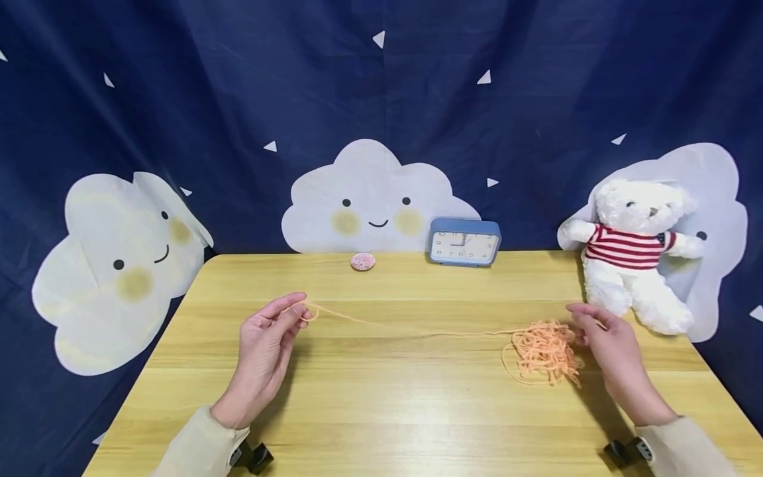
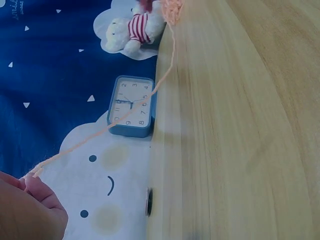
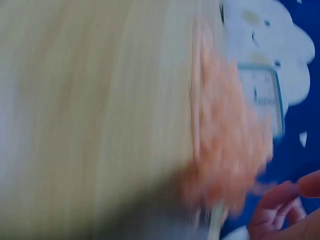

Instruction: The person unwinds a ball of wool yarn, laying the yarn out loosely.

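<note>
A loose tangle of orange yarn point(image 1: 545, 352) lies on the right half of the table. One strand point(image 1: 459, 333) runs left from it to my left hand point(image 1: 265, 351). That hand pinches the strand between thumb and fingertips, with a small loop at the fingers, raised above the tabletop. In the left wrist view the strand point(image 2: 80, 145) passes in front of the clock. My right hand point(image 1: 616, 361) is just right of the tangle, thumb and index finger close together. In the right wrist view the yarn point(image 3: 225, 130) is blurred; whether those fingers hold any is unclear.
A blue clock point(image 1: 465, 242) and a small pink round object point(image 1: 363, 262) are at the back edge of the wooden table point(image 1: 381, 411). A white teddy bear point(image 1: 638, 255) in a striped shirt sits at the right rear. A dark blue cloud-print curtain point(image 1: 417, 86) hangs behind.
</note>
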Tool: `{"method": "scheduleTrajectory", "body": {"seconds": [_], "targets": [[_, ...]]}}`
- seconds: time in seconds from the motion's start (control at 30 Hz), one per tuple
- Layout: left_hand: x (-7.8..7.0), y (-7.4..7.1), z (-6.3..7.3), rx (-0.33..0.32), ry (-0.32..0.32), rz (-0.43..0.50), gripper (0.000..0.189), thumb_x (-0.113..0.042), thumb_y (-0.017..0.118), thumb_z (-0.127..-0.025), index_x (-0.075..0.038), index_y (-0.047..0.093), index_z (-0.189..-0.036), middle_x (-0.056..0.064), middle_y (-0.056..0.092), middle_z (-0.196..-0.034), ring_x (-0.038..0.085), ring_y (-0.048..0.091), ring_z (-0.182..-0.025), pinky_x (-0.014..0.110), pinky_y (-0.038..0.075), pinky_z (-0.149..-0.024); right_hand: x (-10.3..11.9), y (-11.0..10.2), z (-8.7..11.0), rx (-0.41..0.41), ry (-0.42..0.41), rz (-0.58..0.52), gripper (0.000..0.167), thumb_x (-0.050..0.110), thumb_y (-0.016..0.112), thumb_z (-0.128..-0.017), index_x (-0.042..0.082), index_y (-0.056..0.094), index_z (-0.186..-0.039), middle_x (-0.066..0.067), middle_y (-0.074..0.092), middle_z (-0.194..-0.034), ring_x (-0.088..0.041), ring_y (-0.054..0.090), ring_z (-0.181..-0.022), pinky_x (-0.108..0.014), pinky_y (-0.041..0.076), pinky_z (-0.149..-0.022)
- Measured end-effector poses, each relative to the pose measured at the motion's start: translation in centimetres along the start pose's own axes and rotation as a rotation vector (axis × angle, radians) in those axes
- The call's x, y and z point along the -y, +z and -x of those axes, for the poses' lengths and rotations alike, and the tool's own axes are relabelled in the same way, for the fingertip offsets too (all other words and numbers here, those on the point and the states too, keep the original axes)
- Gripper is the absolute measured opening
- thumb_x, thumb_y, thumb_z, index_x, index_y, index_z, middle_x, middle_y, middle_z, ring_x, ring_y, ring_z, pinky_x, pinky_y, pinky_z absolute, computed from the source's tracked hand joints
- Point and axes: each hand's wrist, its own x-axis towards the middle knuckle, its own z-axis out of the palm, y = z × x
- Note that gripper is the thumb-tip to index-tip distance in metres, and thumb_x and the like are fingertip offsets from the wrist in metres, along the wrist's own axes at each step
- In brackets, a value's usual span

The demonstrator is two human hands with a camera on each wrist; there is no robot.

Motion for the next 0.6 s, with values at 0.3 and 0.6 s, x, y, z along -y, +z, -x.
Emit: {"method": "scheduleTrajectory", "body": {"seconds": [0.3,0.6], "targets": [[0.3,0.1,0.0,0.001,-0.014,-0.017,0.018,0.011,0.070,-0.102,0.009,0.077,-0.118,0.011,0.077,-0.094,0.017,0.075,-0.083,0.023,0.063,-0.079,2.1,7.6,1.1,0.359,-0.041,-0.104,0.040,0.015,0.062,-0.113,-0.008,0.057,-0.144,-0.013,0.075,-0.120,-0.019,0.070,-0.089,-0.026,0.060,-0.073],[0.5,0.4,0.0,0.009,-0.028,-0.006,0.016,0.011,0.069,-0.102,0.007,0.079,-0.114,0.012,0.078,-0.096,0.017,0.075,-0.083,0.022,0.063,-0.078,3.0,15.9,1.1,0.731,-0.039,-0.056,0.046,0.013,0.056,-0.113,-0.006,0.050,-0.155,-0.028,0.058,-0.152,-0.038,0.070,-0.108,-0.034,0.062,-0.084]]}}
